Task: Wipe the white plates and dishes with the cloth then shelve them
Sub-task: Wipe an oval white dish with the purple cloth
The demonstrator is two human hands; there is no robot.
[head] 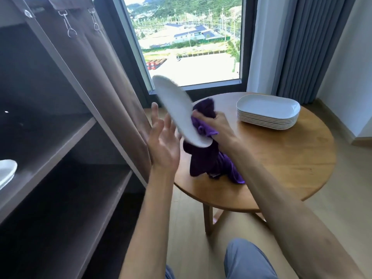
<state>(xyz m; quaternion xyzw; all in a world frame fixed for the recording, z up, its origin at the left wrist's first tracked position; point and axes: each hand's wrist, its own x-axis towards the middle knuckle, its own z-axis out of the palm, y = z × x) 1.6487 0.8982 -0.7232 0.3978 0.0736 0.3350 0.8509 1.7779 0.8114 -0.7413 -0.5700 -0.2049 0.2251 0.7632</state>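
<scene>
A white oblong plate is held on edge, tilted, above the near left side of the round wooden table. My right hand grips the purple cloth and pinches the plate through it, with the thumb on the plate's rim. The cloth hangs down to the tabletop. My left hand is just left of the plate, palm toward it, fingers straight and spread; whether it touches the plate I cannot tell. A stack of several white plates stands at the table's far side.
A dark shelf unit fills the left, with a brown fabric curtain drawn aside. White dishes sit on a shelf at the left edge. Behind the table are a window and grey curtains. My knees show at the bottom.
</scene>
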